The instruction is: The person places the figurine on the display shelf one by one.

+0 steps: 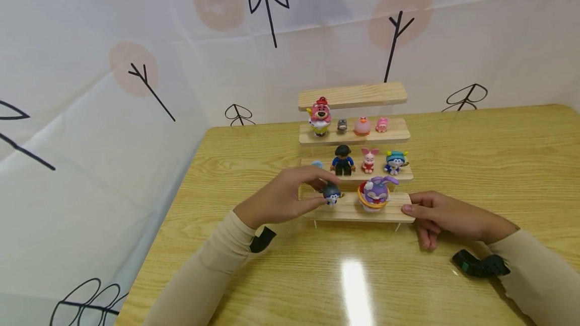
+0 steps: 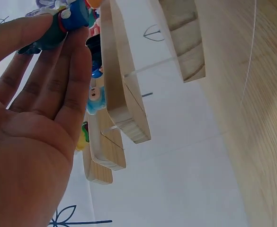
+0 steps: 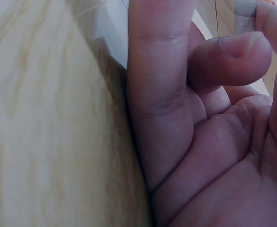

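My left hand (image 1: 290, 192) pinches a small figurine (image 1: 332, 193) with a dark cap and a white-and-blue body between thumb and fingers, over the left part of the lowest board. The left wrist view shows this figurine (image 2: 53, 34) on its side between the fingertips. At the right end of the tiered wooden display stand (image 1: 351, 214), my right hand (image 1: 453, 218) grips the lowest board, thumb on top. In the right wrist view the fingers (image 3: 159, 94) lie along the tabletop. A purple rabbit figurine (image 1: 376, 192) in an orange-rimmed cup sits between the hands on that board.
On the tier above stand a black-capped figure (image 1: 343, 161), a pink piglet (image 1: 369, 161), a horned blue figure (image 1: 395, 162) and a light-blue one, partly hidden. Higher up are a pink bear (image 1: 320, 118) and several small figures. A patterned cloth (image 1: 317, 54) hangs behind the wooden table (image 1: 254, 160).
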A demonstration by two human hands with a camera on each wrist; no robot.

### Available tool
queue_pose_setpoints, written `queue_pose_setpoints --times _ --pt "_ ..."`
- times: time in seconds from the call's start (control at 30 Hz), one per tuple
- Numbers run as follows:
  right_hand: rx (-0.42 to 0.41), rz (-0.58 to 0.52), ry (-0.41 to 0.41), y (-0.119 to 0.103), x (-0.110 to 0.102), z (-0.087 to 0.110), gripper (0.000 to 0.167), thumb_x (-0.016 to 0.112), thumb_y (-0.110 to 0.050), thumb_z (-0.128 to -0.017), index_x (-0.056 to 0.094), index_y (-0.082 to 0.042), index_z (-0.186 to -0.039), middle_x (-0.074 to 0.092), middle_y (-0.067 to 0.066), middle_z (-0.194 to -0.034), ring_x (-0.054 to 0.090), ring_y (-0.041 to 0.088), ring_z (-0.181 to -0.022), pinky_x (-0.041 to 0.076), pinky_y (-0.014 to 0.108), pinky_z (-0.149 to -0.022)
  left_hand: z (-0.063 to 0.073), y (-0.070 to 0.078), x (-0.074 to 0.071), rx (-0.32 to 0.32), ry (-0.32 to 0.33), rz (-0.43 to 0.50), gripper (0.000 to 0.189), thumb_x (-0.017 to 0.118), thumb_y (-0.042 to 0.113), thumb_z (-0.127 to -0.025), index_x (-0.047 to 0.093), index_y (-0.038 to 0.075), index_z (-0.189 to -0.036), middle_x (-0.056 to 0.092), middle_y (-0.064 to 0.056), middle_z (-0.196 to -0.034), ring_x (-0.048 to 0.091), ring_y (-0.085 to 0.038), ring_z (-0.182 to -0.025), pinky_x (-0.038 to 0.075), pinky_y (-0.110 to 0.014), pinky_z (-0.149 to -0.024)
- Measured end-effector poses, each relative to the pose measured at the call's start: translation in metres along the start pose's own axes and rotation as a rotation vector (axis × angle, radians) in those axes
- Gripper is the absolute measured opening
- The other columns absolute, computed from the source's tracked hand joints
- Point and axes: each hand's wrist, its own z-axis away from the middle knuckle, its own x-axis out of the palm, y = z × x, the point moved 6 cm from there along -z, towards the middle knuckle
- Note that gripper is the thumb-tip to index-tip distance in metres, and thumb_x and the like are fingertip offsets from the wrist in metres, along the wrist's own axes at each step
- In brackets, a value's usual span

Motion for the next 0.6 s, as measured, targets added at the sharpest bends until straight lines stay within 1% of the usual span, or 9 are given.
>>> queue_pose_setpoints --times 0.1,0.2,0.33,0.47,0.6 --pt "-0.002 -0.008 0.0 0.0 0.0 0.0 0.036 0.031 -0.023 -0.112 0.044 0.009 -0.102 0.066 0.001 -0.066 0.068 0.014 -0.059 0.059 0.045 -0.06 0.0 -0.002 0.001 0.001 -0.008 -0.052 0.039 0.073 0.002 -0.09 0.063 0.008 -0.127 0.068 -0.003 -0.12 0.065 -0.006 -0.101 0.057 -0.028 -0.089" --pt "-0.001 -0.015 0.002 0.0 0.001 0.0 0.036 0.031 -0.023 -0.112 0.044 0.009 -0.101 0.066 0.001 -0.066 0.068 0.014 -0.058 0.059 0.045 -0.06 0.0 -0.005 0.003 -0.003 -0.016 -0.08 0.038 0.073 0.003 -0.09 0.064 0.008 -0.127 0.068 -0.002 -0.119 0.064 -0.006 -0.1 0.057 -0.028 -0.089" --pt "0.0 -0.024 0.0 0.001 0.002 0.0 0.037 0.031 -0.023 -0.112 0.042 0.01 -0.099 0.066 0.0 -0.065 0.068 0.013 -0.058 0.059 0.045 -0.06 0.001 -0.009 0.005 -0.005 -0.026 -0.071 0.038 0.073 0.002 -0.09 0.063 0.008 -0.127 0.068 -0.002 -0.119 0.066 -0.005 -0.101 0.057 -0.027 -0.088" --pt "-0.001 -0.018 0.001 0.001 0.003 0.0 0.039 0.03 -0.023 -0.112 0.038 0.011 -0.095 0.064 -0.002 -0.064 0.068 0.012 -0.058 0.059 0.046 -0.06 0.001 -0.01 0.006 -0.01 -0.026 -0.068 0.039 0.073 0.0 -0.089 0.063 0.008 -0.126 0.069 -0.003 -0.119 0.067 -0.006 -0.1 0.058 -0.028 -0.088" --pt "-0.004 -0.006 0.009 0.001 0.002 0.001 0.039 0.031 -0.024 -0.112 0.04 0.01 -0.096 0.065 -0.001 -0.065 0.068 0.013 -0.058 0.059 0.046 -0.059 0.001 -0.012 0.007 -0.031 -0.028 -0.074 0.039 0.073 0.0 -0.089 0.063 0.008 -0.126 0.069 -0.003 -0.119 0.067 -0.006 -0.102 0.057 -0.025 -0.089"
